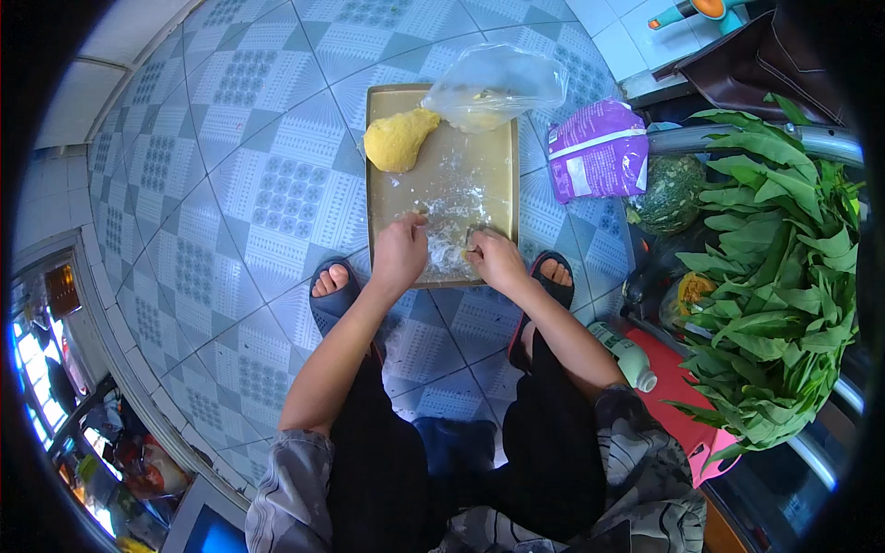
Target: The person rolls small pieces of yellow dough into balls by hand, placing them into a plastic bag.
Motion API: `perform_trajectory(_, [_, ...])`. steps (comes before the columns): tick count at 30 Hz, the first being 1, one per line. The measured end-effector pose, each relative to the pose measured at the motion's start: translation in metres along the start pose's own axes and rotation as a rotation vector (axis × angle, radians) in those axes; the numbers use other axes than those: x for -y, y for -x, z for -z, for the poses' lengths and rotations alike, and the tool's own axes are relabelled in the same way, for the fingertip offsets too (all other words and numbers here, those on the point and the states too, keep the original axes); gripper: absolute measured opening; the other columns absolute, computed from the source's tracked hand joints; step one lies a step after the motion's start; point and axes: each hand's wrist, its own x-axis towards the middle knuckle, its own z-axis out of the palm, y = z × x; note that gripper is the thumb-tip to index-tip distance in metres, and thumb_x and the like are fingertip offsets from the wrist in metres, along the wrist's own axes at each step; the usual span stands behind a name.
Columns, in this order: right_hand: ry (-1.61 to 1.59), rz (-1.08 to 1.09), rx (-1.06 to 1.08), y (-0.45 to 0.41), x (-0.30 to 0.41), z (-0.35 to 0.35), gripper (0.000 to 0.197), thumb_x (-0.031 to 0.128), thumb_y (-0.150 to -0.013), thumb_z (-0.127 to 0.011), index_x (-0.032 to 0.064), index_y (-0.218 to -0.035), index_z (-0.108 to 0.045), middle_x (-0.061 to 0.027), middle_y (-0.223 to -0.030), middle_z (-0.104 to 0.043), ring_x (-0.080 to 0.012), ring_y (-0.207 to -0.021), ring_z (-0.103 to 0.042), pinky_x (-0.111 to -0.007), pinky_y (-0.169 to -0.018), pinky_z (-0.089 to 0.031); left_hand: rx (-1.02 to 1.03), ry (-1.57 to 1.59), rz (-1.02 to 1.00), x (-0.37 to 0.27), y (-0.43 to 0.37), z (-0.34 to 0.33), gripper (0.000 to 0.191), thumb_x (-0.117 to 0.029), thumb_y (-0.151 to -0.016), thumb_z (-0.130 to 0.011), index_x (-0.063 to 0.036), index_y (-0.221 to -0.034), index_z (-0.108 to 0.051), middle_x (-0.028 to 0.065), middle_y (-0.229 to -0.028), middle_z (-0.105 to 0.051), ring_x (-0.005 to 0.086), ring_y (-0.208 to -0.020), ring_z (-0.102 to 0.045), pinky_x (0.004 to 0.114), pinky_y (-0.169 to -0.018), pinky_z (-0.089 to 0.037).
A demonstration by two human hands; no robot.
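Note:
A gold-coloured metal baking tray (512,166) lies on the tiled floor between my feet, with white flour (449,200) scattered over its middle and near end. My left hand (403,249) is over the tray's near left part, fingers curled, with a small bit of something yellowish at the fingertips. Near the right rim, my right hand (492,257) has its fingers curled over something small and mostly hidden. A lump of yellow dough (397,143) rests at the tray's far left. A clear plastic bag (508,79) with yellowish contents lies over the far right corner.
Right of the tray is a purple plastic packet (599,152). Beyond it a metal-framed rack holds a green pumpkin (667,193) and a large heap of leafy greens (781,276). A pale green bottle (626,356) and a red-pink item (671,387) lie by my right arm. Sandals (330,294) flank the tray.

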Motion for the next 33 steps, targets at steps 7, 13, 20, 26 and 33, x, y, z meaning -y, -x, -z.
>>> perform_trajectory(7, [-0.005,0.100,-0.020,0.006,0.000,-0.004,0.014,0.008,-0.079,-0.063,0.0029,-0.090,-0.057,-0.0178,-0.096,-0.059,-0.0378,-0.092,-0.059,-0.047,-0.076,-0.047,0.316,0.242,0.168,0.029,0.011,-0.021,0.026,-0.012,-0.081,-0.057,0.0029,-0.100,-0.067,0.0145,-0.073,-0.066,0.0209,-0.066,-0.065,0.032,-0.063,-0.051])
perform_trajectory(13, [-0.451,-0.050,0.012,0.001,0.005,0.006,0.016,0.007,-0.083,-0.066,0.0022,-0.090,-0.054,-0.0115,-0.080,-0.062,-0.0217,-0.068,-0.063,-0.036,-0.061,-0.051,0.308,0.493,0.059,0.006,0.012,-0.020,0.026,-0.012,-0.083,-0.063,0.0047,-0.103,-0.065,0.0106,-0.083,-0.069,0.0157,-0.074,-0.066,0.028,-0.068,-0.052])
perform_trajectory(20, [-0.933,-0.122,-0.112,-0.009,0.042,0.041,0.015,0.005,-0.082,-0.069,0.0007,-0.086,-0.056,-0.0051,-0.076,-0.064,-0.0097,-0.066,-0.062,-0.026,-0.058,-0.050,0.230,0.879,0.105,-0.032,0.013,0.004,0.022,-0.007,-0.088,-0.063,0.0071,-0.104,-0.064,0.0092,-0.086,-0.069,0.0108,-0.079,-0.064,0.024,-0.072,-0.051])
perform_trajectory(26, [-0.535,0.039,-0.432,-0.010,0.069,0.053,0.008,0.000,-0.082,-0.066,-0.0022,-0.082,-0.058,-0.0078,-0.076,-0.064,-0.0111,-0.066,-0.064,-0.024,-0.057,-0.051,0.099,0.958,0.113,-0.049,0.014,0.016,0.020,-0.007,-0.089,-0.063,0.0086,-0.101,-0.064,0.0097,-0.086,-0.068,0.0120,-0.076,-0.065,0.024,-0.069,-0.054])
perform_trajectory(33, [-0.555,0.181,-0.483,-0.009,0.087,0.065,0.008,0.001,-0.080,-0.067,-0.0003,-0.085,-0.062,-0.0112,-0.082,-0.066,-0.0218,-0.069,-0.066,-0.028,-0.059,-0.052,0.045,0.978,0.078,-0.049,0.013,0.030,0.021,-0.010,-0.089,-0.064,0.0078,-0.101,-0.063,0.0104,-0.087,-0.068,0.0130,-0.077,-0.065,0.026,-0.071,-0.055])
